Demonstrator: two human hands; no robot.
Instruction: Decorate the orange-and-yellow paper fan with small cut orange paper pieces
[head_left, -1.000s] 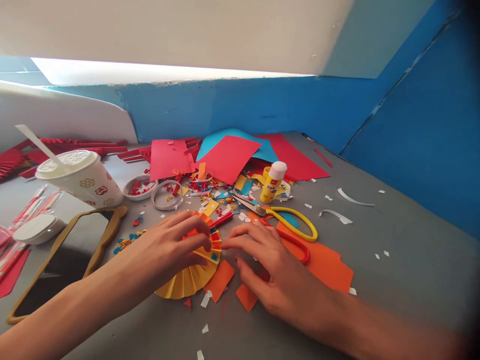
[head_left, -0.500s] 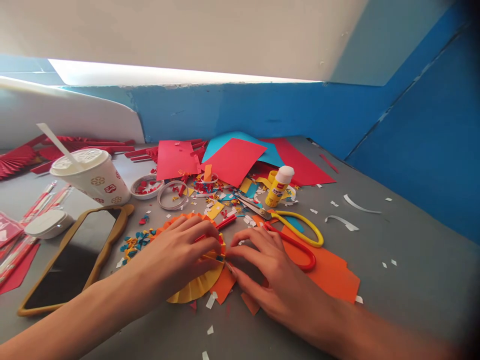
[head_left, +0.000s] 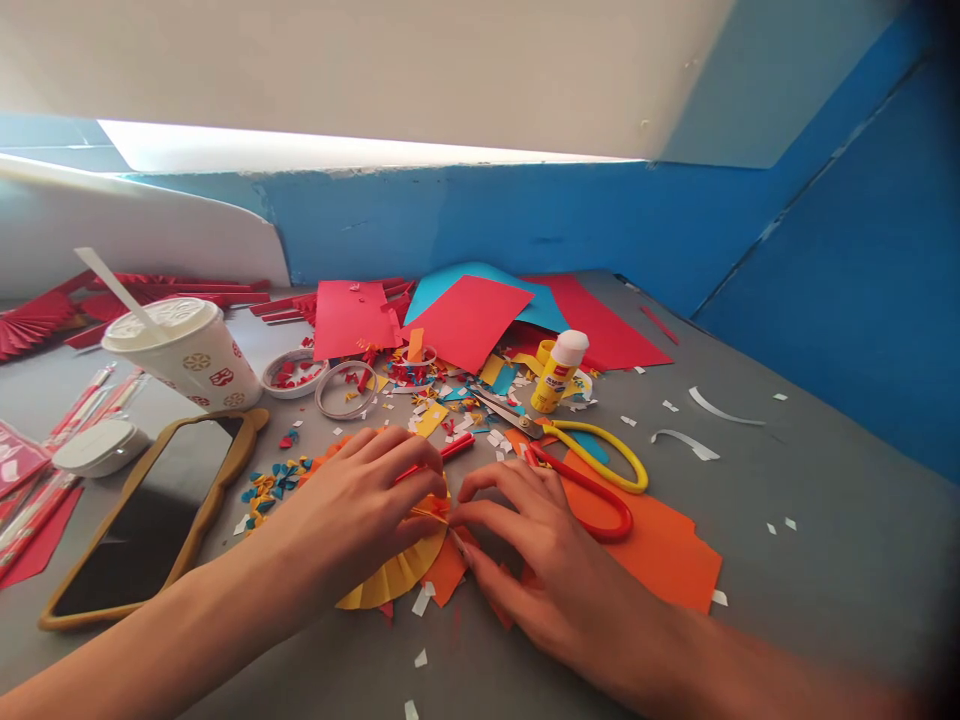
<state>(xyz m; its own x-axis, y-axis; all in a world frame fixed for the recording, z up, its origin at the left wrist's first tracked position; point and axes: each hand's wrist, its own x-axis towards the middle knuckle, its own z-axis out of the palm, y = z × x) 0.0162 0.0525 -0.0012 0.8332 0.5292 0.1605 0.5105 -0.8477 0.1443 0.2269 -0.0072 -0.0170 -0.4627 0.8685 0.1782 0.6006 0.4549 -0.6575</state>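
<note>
A pleated paper rosette (head_left: 396, 580), yellow in front and orange behind, lies largely hidden under my left hand (head_left: 367, 490). The fingers of that hand curl over it and grip it. At its right edge, my right hand (head_left: 532, 550) pinches the folded paper between thumb and fingers, close to the left fingertips. A thin red stick (head_left: 456, 447) pokes out beyond my left fingers; what kind it is I cannot tell. Scissors with a yellow and a red handle (head_left: 636, 470) lie open just past my right hand, partly over orange paper (head_left: 675, 560).
A yellow glue stick (head_left: 555, 385) stands behind the scissors. Paper scraps, tape rolls (head_left: 346, 392) and red sheets (head_left: 472, 320) cover the back. At left are a phone (head_left: 150, 510), a white cup with a straw (head_left: 195, 355), a small white case (head_left: 101, 447) and folded red paper (head_left: 34, 320).
Both hands stay at the rosette, with only slight finger shifts. My right fingertips have edged a little along its right side. Nothing else on the table has moved.
</note>
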